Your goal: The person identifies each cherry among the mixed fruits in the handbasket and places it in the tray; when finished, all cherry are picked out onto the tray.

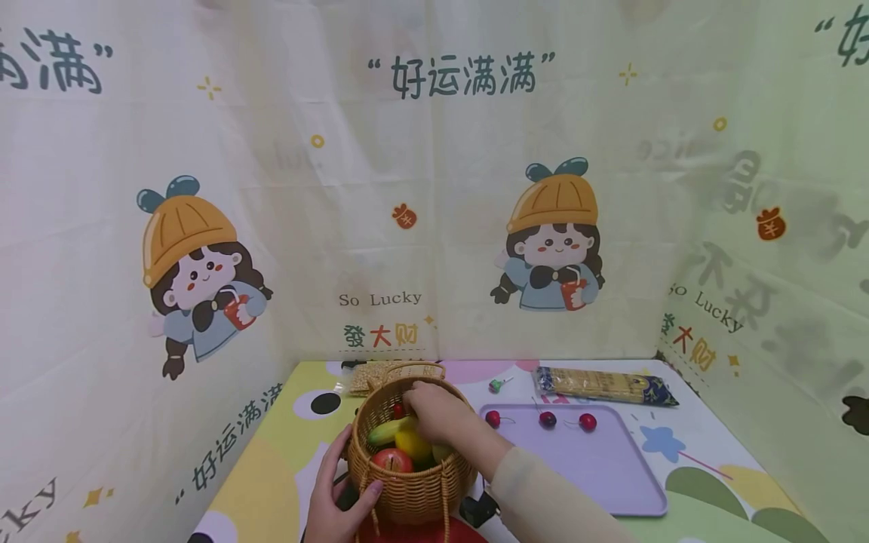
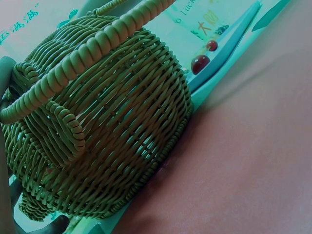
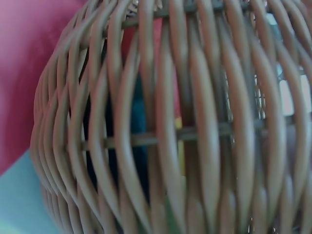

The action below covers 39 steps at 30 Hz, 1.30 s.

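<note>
A round wicker basket [image 1: 416, 496] stands near the front of the table. My left hand [image 1: 337, 498] holds its left side, thumb at the front and fingers along the wall; the left wrist view shows the woven wall and handle [image 2: 92, 51] close up. Over the rim reaches my right hand [image 1: 434, 411], its fingertips hidden inside the basket. Below that hand lie a red apple-like fruit [image 1: 392, 460], a yellow fruit [image 1: 413, 446], a greenish banana [image 1: 385, 432] and a cherry [image 1: 397, 410]. Only the basket's weave [image 3: 204, 122] fills the right wrist view.
To the right lies a lilac tray [image 1: 584, 475] with a cherry [image 1: 492, 418] and two others along its far edge. Behind it are a long packet [image 1: 604, 385] and a small green item [image 1: 496, 386]. A clear packet [image 1: 366, 375] sits behind the basket, a black object [image 1: 478, 510] beside it.
</note>
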### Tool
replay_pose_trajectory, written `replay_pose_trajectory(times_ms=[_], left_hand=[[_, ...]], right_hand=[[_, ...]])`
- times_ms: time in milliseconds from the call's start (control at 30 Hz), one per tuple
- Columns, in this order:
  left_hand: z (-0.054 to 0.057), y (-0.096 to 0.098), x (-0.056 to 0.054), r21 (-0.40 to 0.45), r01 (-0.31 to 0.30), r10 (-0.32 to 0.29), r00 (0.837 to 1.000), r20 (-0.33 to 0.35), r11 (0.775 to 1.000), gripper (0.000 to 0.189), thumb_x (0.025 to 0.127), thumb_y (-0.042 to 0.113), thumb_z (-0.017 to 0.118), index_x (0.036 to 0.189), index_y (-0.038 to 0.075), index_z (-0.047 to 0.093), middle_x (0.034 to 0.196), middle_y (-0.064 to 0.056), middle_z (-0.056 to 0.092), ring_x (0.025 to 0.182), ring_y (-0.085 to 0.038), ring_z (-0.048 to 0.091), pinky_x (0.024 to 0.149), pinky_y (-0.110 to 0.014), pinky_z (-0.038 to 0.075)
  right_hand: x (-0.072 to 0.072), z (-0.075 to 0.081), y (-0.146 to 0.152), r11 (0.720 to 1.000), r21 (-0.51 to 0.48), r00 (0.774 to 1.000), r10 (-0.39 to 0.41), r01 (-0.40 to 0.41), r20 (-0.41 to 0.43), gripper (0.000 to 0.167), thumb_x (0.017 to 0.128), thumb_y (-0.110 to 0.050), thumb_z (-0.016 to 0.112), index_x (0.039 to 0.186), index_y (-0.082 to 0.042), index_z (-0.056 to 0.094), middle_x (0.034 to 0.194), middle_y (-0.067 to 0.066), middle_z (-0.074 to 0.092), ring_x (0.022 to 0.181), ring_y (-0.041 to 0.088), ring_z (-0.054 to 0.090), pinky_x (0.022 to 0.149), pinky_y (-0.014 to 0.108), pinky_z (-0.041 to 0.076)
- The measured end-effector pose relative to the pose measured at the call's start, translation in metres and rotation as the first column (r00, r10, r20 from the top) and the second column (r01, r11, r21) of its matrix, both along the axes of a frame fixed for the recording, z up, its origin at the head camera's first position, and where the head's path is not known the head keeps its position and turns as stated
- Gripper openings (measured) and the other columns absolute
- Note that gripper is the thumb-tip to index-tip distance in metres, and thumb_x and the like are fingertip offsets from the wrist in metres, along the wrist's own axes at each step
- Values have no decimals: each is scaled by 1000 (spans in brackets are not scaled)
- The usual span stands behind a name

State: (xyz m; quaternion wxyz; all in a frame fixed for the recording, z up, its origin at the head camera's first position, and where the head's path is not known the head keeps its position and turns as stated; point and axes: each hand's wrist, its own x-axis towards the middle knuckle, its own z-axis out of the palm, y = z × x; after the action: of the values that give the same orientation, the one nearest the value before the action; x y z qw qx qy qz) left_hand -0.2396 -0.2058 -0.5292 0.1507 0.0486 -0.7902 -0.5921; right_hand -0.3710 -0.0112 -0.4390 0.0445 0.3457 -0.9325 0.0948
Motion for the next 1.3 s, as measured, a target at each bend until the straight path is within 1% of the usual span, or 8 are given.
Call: replay_pose_trajectory(times_ms=[233,300,467,700,933,1133,1233,1300], left_hand=[[1,2,0,13,3,-3,1000,-2,1000,92,94,41,89,171,28,40,171,-11,43,147,-37,47,110,-67,60],[1,2,0,19,4,-4,1000,-10,1000,91,94,40,89,170,29,41,171,-10,44,145,-34,47,110,-66,60],[1,1,0,27,14,-14,1000,-10,1000,90,94,40,89,170,32,41,171,-8,44,144,-33,48,110,-62,62],[2,-1,0,43,21,-21,1000,6,999,91,95,41,89,171,34,38,172,-9,42,146,-37,49,109,-62,62],[2,-1,1,50,23,-24,999,31,998,93,94,43,89,171,34,38,174,-9,40,148,-39,47,111,-65,60],[1,0,1,52,17,-18,1000,24,999,93,94,42,89,171,33,38,172,-9,41,146,-36,48,111,-65,60],[1,0,1,48,15,-16,1000,22,999,93,94,41,89,171,33,38,173,-8,41,146,-36,47,111,-66,60],[0,0,1,43,14,-15,1000,22,999,93,94,42,89,171,34,38,172,-8,41,146,-35,47,111,-66,59]], right_hand=[[9,12,10,990,-140,998,-4,12,55,17,93,-10,82,109,-14,79,103,-5,67,92,9,61,84,29,61],[13,15,13,983,-181,999,-7,16,52,17,93,-10,81,110,-14,79,104,-5,68,94,10,61,86,31,61],[24,25,23,960,-278,999,37,-29,23,16,94,-10,80,109,-14,80,109,-2,70,100,13,63,94,34,64],[43,39,37,931,-359,997,75,-68,5,15,97,-10,81,110,-17,78,112,-2,71,100,12,66,92,29,65],[63,43,55,905,-425,1000,14,-21,-19,24,95,-11,83,118,-18,77,118,-5,70,108,11,69,100,35,66],[79,44,73,864,-503,999,-22,-1,-40,26,93,-6,82,115,-19,77,114,-7,68,104,8,68,96,31,66],[85,44,83,841,-541,999,-43,24,-21,29,92,-2,82,113,-22,77,113,-9,69,103,7,68,95,30,66],[89,42,91,826,-560,997,-74,65,6,30,92,-3,83,112,-25,76,112,-11,69,102,6,69,93,30,67]])
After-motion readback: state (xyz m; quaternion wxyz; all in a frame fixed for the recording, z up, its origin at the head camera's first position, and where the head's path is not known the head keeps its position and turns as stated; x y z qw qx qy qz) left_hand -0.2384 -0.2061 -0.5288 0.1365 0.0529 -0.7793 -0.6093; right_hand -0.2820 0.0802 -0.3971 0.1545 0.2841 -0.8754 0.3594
